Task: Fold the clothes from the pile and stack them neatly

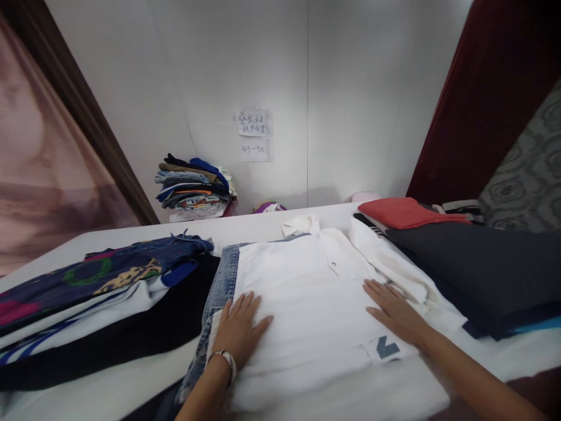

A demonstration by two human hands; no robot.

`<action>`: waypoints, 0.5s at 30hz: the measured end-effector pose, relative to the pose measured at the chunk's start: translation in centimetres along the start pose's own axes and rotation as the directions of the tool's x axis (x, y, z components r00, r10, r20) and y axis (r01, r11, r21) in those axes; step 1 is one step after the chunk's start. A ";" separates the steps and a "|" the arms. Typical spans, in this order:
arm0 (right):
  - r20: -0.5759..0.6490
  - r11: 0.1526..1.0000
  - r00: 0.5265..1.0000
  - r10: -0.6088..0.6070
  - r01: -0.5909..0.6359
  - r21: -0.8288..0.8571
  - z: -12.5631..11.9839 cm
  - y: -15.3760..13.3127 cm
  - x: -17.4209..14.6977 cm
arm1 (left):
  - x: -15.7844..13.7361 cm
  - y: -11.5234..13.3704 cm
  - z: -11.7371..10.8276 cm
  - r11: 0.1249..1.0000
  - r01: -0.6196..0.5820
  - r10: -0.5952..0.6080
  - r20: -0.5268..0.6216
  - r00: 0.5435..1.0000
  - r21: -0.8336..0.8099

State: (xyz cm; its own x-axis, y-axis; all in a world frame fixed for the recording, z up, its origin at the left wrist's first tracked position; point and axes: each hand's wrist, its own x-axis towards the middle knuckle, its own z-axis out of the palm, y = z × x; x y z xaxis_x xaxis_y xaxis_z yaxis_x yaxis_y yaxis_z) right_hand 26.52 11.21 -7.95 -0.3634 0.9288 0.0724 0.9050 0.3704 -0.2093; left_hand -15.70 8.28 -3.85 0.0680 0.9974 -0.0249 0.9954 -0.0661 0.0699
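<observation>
A white jacket (302, 292) with a collar, a snap button and a dark blue patch lies spread in front of me. Its left edge shows blue denim (228, 272), and a white sleeve (390, 257) stretches out at the right. My left hand (241, 327), with a silver band at the wrist, rests flat on the jacket's left side, fingers apart. On the right side of the cloth lies my right hand (392, 310), fingers stretched out and partly spread. Neither hand grips the fabric.
Left of the jacket, several garments lie layered, a patterned denim one (131, 266) on top. At right sits a pile with a dark grey garment (477, 263) and a red one (407, 211). Behind the white table (105, 237), a folded clothes stack (197, 187) stands near the wall.
</observation>
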 end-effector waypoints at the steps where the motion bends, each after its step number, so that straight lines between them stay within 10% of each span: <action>1: -0.010 1.000 1.000 -0.003 0.003 -0.003 0.0 0.0 0.0 | 0.0 0.0 0.0 1.000 -0.003 0.003 -0.010 1.000 -0.002; 15: 0.018 0.951 0.963 -0.269 0.262 0.161 -1.6 -11.8 3.9 | 0.0 0.2 -0.2 1.000 -0.025 0.025 -0.086 0.996 0.004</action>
State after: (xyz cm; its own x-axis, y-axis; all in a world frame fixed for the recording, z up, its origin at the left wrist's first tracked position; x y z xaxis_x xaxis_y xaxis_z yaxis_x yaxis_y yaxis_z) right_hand 14.78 10.53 -3.69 -0.5970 0.7949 0.1086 0.7300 0.5944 -0.3374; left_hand -15.56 8.31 -3.59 0.0870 0.9943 0.0625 0.9936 -0.0911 0.0662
